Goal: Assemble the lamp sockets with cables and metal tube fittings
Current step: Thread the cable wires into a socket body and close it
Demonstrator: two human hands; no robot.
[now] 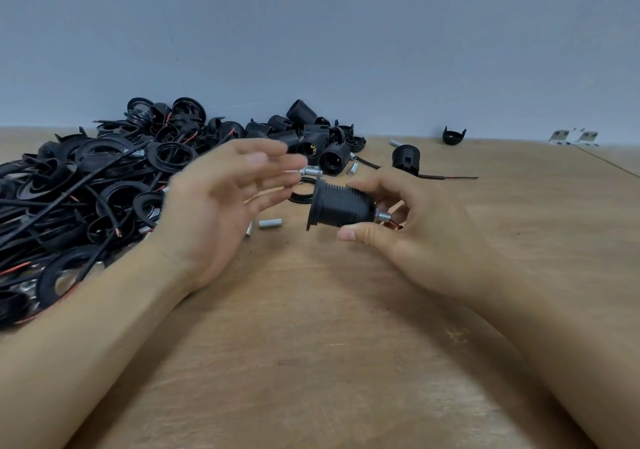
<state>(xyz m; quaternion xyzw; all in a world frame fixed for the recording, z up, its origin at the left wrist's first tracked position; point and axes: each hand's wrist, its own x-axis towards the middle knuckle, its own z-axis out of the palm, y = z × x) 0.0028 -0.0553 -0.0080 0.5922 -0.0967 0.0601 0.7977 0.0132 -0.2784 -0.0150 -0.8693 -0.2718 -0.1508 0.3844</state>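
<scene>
Lamp socket (341, 205), no legible marking, in right hand (412, 227) grip; left hand (221, 206) spread, empty.

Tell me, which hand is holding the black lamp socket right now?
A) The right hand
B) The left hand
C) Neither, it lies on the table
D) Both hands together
A: the right hand grips the black lamp socket by its narrow end, where a metal tube fitting sticks out, while the left hand is open, blurred, and apart from it.
</scene>
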